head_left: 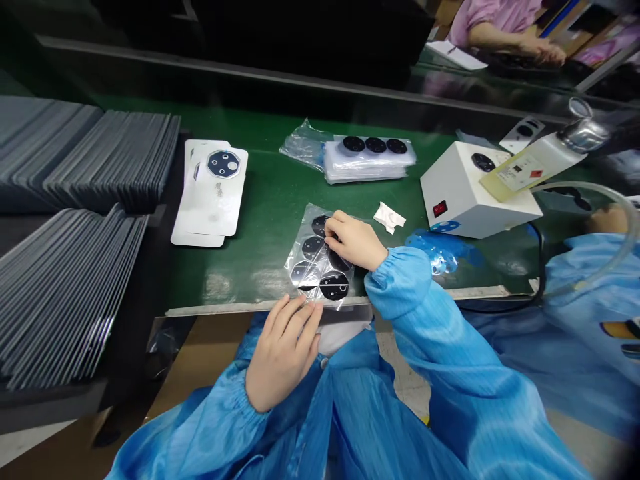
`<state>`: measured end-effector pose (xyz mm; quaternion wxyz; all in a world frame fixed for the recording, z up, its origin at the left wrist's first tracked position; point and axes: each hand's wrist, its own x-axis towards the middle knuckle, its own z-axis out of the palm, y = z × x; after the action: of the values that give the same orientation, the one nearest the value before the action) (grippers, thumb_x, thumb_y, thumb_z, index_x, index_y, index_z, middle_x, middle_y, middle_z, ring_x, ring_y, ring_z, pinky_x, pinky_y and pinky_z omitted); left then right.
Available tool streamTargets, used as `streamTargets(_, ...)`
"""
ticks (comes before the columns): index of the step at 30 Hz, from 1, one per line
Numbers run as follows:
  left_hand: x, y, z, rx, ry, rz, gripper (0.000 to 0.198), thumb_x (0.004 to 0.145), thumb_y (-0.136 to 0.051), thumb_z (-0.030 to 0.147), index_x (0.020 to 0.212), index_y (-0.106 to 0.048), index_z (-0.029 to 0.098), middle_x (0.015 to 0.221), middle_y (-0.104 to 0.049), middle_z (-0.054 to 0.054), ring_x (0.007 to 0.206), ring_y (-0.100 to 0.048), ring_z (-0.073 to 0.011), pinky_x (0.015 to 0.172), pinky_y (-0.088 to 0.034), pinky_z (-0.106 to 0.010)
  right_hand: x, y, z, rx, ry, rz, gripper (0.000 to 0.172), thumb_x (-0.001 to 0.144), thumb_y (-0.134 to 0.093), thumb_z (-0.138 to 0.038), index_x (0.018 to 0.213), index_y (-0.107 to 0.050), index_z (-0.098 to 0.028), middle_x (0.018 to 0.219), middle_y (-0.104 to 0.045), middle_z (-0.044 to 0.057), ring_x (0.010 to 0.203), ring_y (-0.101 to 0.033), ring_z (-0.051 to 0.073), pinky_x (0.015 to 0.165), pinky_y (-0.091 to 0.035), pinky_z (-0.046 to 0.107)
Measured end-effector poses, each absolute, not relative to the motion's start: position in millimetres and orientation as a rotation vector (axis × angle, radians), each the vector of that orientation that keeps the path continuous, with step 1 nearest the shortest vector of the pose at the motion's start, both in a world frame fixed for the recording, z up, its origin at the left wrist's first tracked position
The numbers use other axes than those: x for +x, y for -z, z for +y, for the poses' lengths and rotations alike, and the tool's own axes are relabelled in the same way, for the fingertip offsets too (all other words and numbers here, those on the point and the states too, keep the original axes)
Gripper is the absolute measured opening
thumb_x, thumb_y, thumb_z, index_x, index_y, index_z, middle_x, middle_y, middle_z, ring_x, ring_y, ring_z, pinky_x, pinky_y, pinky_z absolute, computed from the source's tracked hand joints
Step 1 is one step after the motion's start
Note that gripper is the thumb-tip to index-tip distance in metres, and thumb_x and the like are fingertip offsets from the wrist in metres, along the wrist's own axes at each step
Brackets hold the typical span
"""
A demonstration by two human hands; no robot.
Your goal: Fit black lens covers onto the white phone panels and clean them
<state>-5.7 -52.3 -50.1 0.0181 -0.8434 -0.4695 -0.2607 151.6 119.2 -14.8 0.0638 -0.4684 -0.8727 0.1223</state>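
Observation:
A clear plastic sheet or bag [301, 257] lies by the front edge of the green table, with several black round plates with small holes in it or on it; one such plate [334, 287] is at its lower right. My right hand [357, 241] is over the upper right of the sheet, thumb and fingertips pinched together near a plate. Whatever the fingertips hold is hidden. At the table's edge, my left hand [281, 353] lies with its fingers stretched out, their tips by the sheet's lower border.
White cards [215, 200], the top one bearing a dark plate, lie left. Filled racks of thin dark panels [65, 287] stand beyond. A plastic-wrapped stack [367, 163] sits behind, crumpled white paper [389, 217] right, near a white box [467, 193] and bottle [543, 160]. Other people sit nearby.

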Motion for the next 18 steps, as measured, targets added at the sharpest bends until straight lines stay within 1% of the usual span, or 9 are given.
streamTargets(6,-1.4,49.2,-57.2,-2.580,0.774,-1.591,0.037,0.082,-0.053,0.012,0.119,-0.058,0.008,0.110,-0.065,-0.012,0.110,-0.054,-0.0300,0.101,-0.040,-0.053,152.8,15.3,132.7,-1.549,-0.288,-2.562,0.012,0.084,-0.043,-0.017,0.085,-0.055,-0.019,0.094,-0.055,0.006,0.077,-0.051,0.017,0.057,-0.027,0.028)
streamTargets(8,-0.7,47.8,-58.3,-2.555,0.775,-1.627,0.037,0.082,-0.054,0.013,0.118,-0.059,0.010,0.110,-0.065,-0.013,0.111,-0.053,-0.0323,0.100,-0.040,-0.056,155.7,15.5,136.8,-1.592,-0.279,-2.537,0.012,0.083,-0.043,-0.016,0.085,-0.055,-0.018,0.093,-0.055,0.007,0.078,-0.052,0.018,0.058,-0.029,0.028)
streamTargets(12,-2.8,43.9,-59.2,-2.500,0.772,-1.696,0.037,0.081,-0.056,0.014,0.117,-0.062,0.017,0.111,-0.063,-0.013,0.117,-0.048,-0.0377,0.098,-0.037,-0.062,166.1,10.4,142.0,-1.623,-0.314,-2.516,0.012,0.084,-0.043,-0.015,0.087,-0.055,-0.017,0.091,-0.057,0.008,0.077,-0.054,0.018,0.063,-0.035,0.029)
streamTargets(15,-3.5,42.2,-60.2,-2.489,0.763,-1.726,0.038,0.081,-0.055,0.015,0.119,-0.061,0.020,0.112,-0.063,-0.014,0.114,-0.051,-0.0370,0.097,-0.038,-0.062,173.9,-0.6,139.2,-1.593,-0.367,-2.510,0.016,0.089,-0.040,-0.022,0.096,-0.053,-0.015,0.091,-0.058,0.008,0.080,-0.056,0.018,0.070,-0.041,0.030)
streamTargets(18,-1.6,42.4,-61.0,-2.488,0.762,-1.735,0.038,0.081,-0.055,0.016,0.119,-0.062,0.020,0.112,-0.063,-0.014,0.111,-0.053,-0.0359,0.096,-0.038,-0.063,173.4,-11.6,130.1,-1.471,-0.450,-2.575,0.028,0.093,-0.038,-0.034,0.110,-0.049,-0.015,0.104,-0.057,0.008,0.092,-0.057,0.017,0.079,-0.044,0.029)
